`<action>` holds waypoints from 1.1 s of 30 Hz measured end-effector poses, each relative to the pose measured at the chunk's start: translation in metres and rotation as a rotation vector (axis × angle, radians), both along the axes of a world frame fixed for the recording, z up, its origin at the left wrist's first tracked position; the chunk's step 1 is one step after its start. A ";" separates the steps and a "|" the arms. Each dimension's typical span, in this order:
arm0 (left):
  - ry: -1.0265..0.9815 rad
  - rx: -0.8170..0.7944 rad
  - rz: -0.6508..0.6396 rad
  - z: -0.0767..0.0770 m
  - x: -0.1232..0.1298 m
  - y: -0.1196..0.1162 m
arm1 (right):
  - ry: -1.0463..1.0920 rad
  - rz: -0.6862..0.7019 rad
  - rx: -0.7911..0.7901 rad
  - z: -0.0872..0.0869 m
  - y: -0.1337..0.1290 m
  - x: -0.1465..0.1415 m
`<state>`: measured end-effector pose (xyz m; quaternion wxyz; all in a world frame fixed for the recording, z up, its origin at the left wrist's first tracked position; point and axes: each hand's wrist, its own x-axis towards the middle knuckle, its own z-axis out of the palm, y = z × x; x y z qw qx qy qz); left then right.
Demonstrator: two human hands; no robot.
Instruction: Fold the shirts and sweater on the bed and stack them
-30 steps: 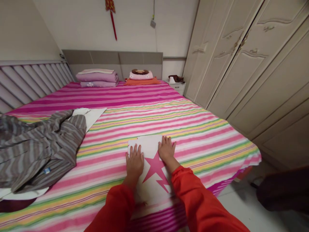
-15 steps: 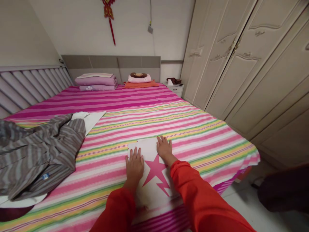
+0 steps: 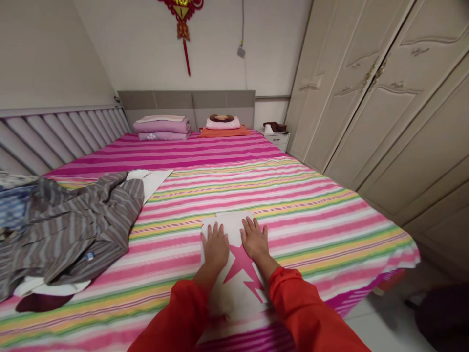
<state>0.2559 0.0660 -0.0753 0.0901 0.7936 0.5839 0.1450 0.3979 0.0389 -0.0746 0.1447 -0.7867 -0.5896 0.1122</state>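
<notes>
A white folded garment [image 3: 234, 298] with a pink star and zigzag print lies flat near the front edge of the bed. My left hand [image 3: 215, 247] rests palm down on its upper left part, fingers spread. On its upper right part lies my right hand [image 3: 255, 239], also flat with the fingers apart, covering a tip of the star. Neither hand grips anything. Both forearms, in red sleeves, hide parts of the garment's sides.
Grey striped clothing [image 3: 95, 220] lies rumpled on the left of the striped bed sheet [image 3: 311, 225]. Folded purple bedding [image 3: 163, 126] and an orange pillow [image 3: 227, 131] are by the headboard [image 3: 223, 103]. A wardrobe [image 3: 351, 98] stands along the right.
My right hand has slid inward and down on the garment, onto the star's upper tip. My left hand stays flat on the left part. The view has shifted a little to the left.
</notes>
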 end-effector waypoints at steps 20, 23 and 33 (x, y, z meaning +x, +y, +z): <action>0.142 0.040 -0.253 -0.003 -0.027 0.054 | 0.013 0.023 -0.027 -0.004 0.002 0.005; 0.086 0.099 -0.616 -0.017 -0.013 0.017 | 0.030 0.053 -0.066 -0.002 0.003 0.010; 0.057 0.259 -0.925 -0.044 -0.006 -0.060 | 0.079 0.158 -0.140 0.004 0.003 0.023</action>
